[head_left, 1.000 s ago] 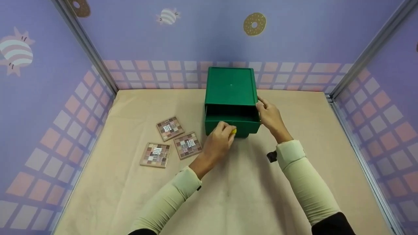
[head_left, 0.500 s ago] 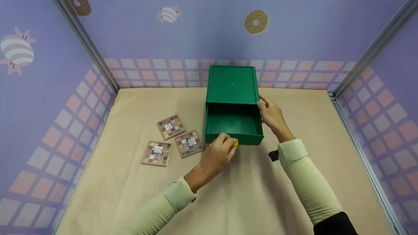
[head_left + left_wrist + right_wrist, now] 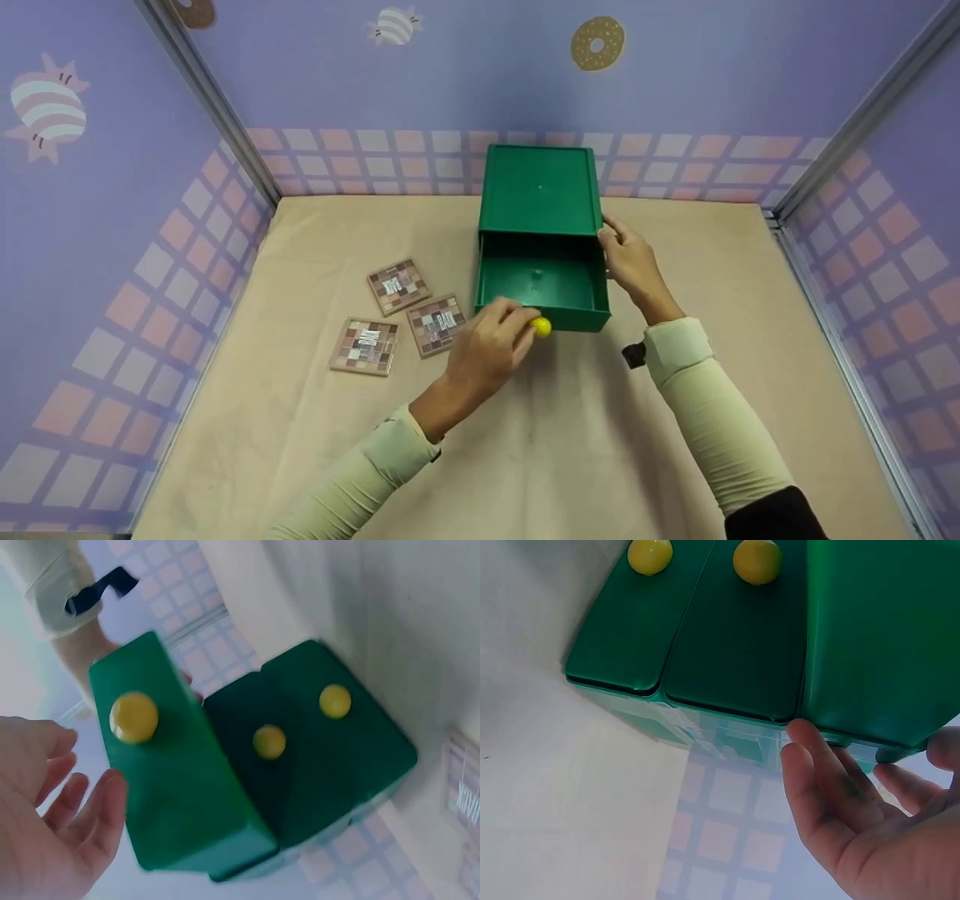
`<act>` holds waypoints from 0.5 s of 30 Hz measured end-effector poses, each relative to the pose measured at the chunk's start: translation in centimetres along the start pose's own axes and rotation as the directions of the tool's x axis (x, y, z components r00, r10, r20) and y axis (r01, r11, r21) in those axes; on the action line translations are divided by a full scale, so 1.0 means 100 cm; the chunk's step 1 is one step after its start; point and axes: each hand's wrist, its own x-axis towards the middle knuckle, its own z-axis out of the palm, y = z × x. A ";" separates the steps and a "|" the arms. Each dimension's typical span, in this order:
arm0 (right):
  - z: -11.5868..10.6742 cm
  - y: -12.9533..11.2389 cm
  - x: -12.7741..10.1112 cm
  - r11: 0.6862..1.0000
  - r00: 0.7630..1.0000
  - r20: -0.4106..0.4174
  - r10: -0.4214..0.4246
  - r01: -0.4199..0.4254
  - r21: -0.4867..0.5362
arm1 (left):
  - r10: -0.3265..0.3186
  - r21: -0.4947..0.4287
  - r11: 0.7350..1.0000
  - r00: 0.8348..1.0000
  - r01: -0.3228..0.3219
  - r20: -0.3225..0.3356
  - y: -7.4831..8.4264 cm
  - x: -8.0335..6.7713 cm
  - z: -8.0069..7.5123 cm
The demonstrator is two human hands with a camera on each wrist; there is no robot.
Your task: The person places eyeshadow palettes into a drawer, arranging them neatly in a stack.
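Note:
A green drawer cabinet (image 3: 540, 191) with yellow round knobs stands near the back wall. Its top drawer (image 3: 546, 279) is pulled out and holds nothing that I can see; in the left wrist view, two lower drawers (image 3: 315, 757) are closed. My left hand (image 3: 491, 346) is just in front of the top drawer, beside its yellow knob (image 3: 135, 718). The left wrist view shows a gap between those loosely bent fingers and the knob. Against the cabinet's right side, my right hand (image 3: 634, 262) rests its fingers (image 3: 817, 765) and thumb near the front edge.
Three square eyeshadow palettes (image 3: 365, 346) lie on the beige tabletop (image 3: 570, 465), left of the cabinet. Patterned purple walls (image 3: 480, 75) enclose the back and both sides. A black strap end (image 3: 634, 355) hangs at the right cuff.
The top drawer has come further out toward me, with my left hand on its knob. That hand has then let go and shifted slightly left. My right hand has stayed against the cabinet's side.

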 end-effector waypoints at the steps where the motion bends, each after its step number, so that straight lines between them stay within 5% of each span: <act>1: 0.001 0.000 0.000 1.000 1.000 0.001 0.004 -0.004 0.003 | 0.003 0.020 1.000 0.999 -0.002 -0.035 -0.003 0.001 -0.003; 6: 0.000 0.001 -0.001 1.000 1.000 0.007 0.015 -0.015 0.007 | -0.049 0.089 0.994 0.986 0.064 -0.156 -0.026 0.008 -0.017; 10: 0.000 0.001 -0.001 1.000 1.000 0.017 0.012 -0.012 0.008 | -0.246 0.111 0.961 0.965 0.255 -0.089 -0.053 0.003 -0.031; 12: 0.001 0.001 -0.001 1.000 1.000 0.017 0.008 -0.008 0.012 | -0.386 0.143 0.913 0.923 0.381 0.007 -0.070 -0.005 -0.036; 15: 0.001 0.002 -0.002 1.000 1.000 0.014 0.001 -0.001 0.016 | -0.587 0.226 0.806 0.789 0.547 0.182 -0.097 -0.023 -0.040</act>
